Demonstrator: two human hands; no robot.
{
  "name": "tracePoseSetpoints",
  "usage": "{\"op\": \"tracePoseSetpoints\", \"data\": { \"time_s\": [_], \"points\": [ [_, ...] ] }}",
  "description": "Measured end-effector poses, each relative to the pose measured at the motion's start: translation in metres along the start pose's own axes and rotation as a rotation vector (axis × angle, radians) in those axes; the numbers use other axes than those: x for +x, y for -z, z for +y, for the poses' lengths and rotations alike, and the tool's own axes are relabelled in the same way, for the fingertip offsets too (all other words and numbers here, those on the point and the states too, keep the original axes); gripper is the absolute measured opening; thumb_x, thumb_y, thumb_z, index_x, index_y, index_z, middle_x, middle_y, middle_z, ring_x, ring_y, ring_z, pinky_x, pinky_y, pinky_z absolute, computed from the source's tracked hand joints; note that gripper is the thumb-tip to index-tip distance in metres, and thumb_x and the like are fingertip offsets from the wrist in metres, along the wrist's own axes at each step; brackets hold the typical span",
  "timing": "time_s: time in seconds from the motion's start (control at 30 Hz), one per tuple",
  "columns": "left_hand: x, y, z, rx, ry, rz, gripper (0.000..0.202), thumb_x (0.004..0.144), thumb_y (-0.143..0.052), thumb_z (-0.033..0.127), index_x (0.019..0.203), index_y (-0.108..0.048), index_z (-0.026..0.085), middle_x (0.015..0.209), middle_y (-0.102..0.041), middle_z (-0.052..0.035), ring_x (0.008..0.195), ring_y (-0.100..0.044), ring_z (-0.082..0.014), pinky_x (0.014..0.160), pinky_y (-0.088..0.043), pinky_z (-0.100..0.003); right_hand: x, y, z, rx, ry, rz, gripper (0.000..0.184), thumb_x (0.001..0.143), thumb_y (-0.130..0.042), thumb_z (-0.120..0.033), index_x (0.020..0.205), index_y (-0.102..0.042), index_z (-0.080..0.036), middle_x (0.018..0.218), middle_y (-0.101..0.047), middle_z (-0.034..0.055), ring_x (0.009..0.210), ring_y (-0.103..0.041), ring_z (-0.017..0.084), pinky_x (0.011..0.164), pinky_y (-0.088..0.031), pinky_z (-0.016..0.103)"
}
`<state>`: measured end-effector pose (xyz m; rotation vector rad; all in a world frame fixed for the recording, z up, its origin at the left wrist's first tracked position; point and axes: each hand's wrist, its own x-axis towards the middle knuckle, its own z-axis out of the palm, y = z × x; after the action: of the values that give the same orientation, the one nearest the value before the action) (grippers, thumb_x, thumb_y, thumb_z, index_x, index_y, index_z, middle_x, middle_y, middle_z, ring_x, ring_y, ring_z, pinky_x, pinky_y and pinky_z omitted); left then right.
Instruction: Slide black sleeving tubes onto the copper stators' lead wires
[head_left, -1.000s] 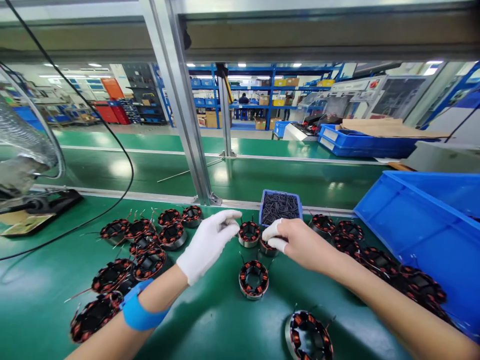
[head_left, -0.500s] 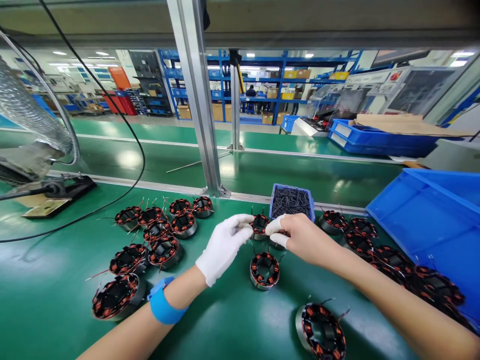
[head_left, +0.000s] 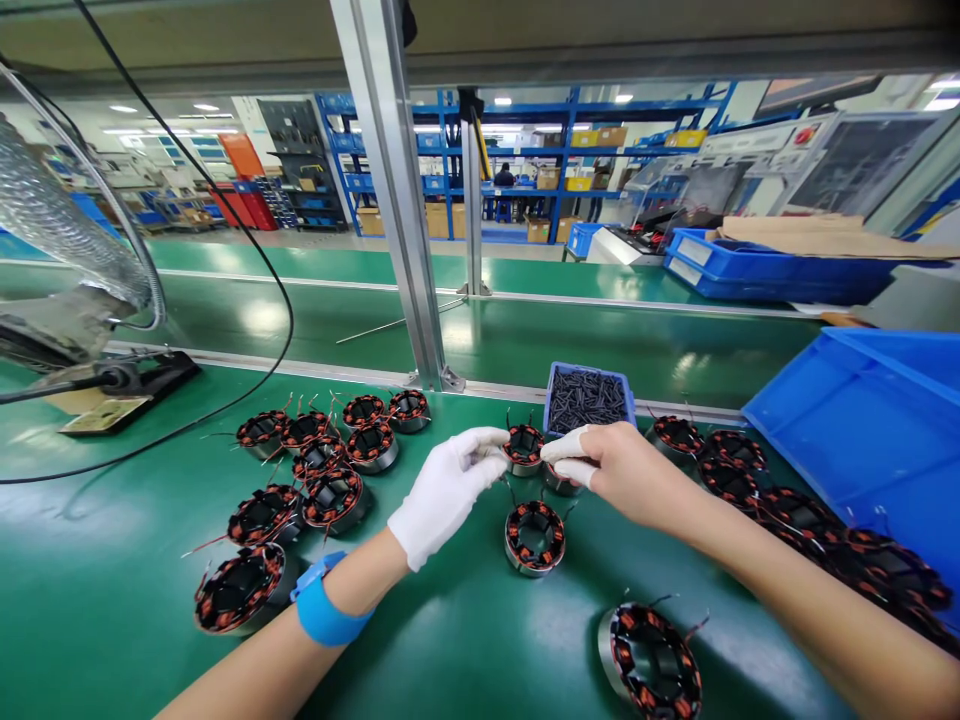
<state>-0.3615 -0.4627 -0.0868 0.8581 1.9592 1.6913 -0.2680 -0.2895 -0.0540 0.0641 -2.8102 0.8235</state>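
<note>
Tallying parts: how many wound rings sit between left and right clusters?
4: one ring by the left hand, one partly hidden by the right hand, one nearer, one nearest.

Grn tabletop [head_left: 427, 650], blk/orange coils [head_left: 534, 562], wht L glove [head_left: 442, 500], blue wristband [head_left: 330, 605]

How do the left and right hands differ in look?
The left hand wears a white glove; the right hand is bare except for white finger covers. A blue band circles the left hand's arm; the right hand's arm shows none. Both are close to the wound ring between them.
</note>
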Motion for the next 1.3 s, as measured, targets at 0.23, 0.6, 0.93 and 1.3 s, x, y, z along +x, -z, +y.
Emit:
{"op": "tracePoseSetpoints", "data": {
  "time_s": [0.23, 0.6, 0.93, 1.3],
  "points": [
    [0.001, -0.003, -0.003, -0.002, -0.004, 0.007, 0.026, 0.075, -0.05, 0.021, 0.1, -0.054, 0.016, 0.081, -0.06, -0.0005, 0.075, -0.055, -0.0123, 0.068, -0.046, -0.024, -0.023, 0.006, 0.001, -0.1, 0.021, -0.045, 0.03, 0.077, -0.046, -0.01, 0.088, -0.068, -0.026, 0.086, -0.067, -0.0001, 0.079, -0.061, 0.019, 0.071, -0.045, 0.028],
    [-0.002, -0.003, -0.009, 0.172, -0.073, -0.038, 0.025, 0.076, -0.05, 0.018, 0.1, -0.055, 0.018, 0.082, -0.06, -0.0007, 0.075, -0.054, -0.0133, 0.07, -0.045, -0.027, -0.031, 0.008, 0.0, -0.235, 0.055, -0.118, 0.03, 0.079, -0.045, -0.009, 0.093, -0.066, -0.025, 0.083, -0.067, 0.0009, 0.078, -0.061, 0.018, 0.07, -0.046, 0.027],
    [-0.005, 0.002, -0.008, 0.418, -0.311, -0.066, 0.025, 0.074, -0.054, 0.012, 0.097, -0.059, 0.02, 0.078, -0.06, 0.0008, 0.071, -0.055, -0.0116, 0.071, -0.046, -0.026, -0.023, 0.005, -0.003, -0.335, 0.064, -0.247, 0.027, 0.08, -0.043, -0.011, 0.094, -0.063, -0.024, 0.079, -0.066, 0.0018, 0.072, -0.06, 0.018, 0.059, -0.039, 0.024],
    [-0.012, 0.004, 0.025, -0.014, -0.108, 0.209, 0.028, 0.061, -0.068, 0.019, 0.089, -0.064, 0.017, 0.07, -0.066, 0.0003, 0.064, -0.061, -0.0143, 0.06, -0.051, -0.025, 0.009, 0.023, 0.024, -0.338, -0.165, -0.013, 0.026, 0.083, -0.049, -0.034, 0.105, -0.057, -0.022, 0.073, -0.064, 0.001, 0.066, -0.058, 0.016, 0.058, -0.039, 0.023]
  ]
}}
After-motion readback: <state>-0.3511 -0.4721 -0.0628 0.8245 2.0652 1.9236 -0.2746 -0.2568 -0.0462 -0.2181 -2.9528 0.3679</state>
